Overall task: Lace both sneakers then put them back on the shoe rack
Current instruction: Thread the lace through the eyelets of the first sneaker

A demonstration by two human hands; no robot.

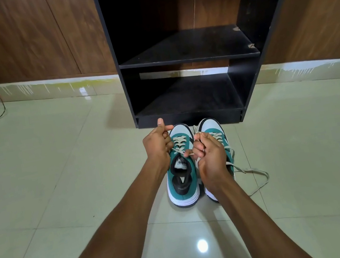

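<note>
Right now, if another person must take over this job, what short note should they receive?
Left hand and right hand each pinch a lace end over the left sneaker, which looks laced through most eyelets but not tied. The right sneaker stands beside it on the floor; its lace trails loose. The shoe rack stands just behind them. Left: finish both laces, then shelve both sneakers.

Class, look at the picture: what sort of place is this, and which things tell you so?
Probably a room in a home, by the shoe storage: a black shoe rack against a wood-panelled wall, glossy floor tiles, and sneakers being laced on the floor.
</note>
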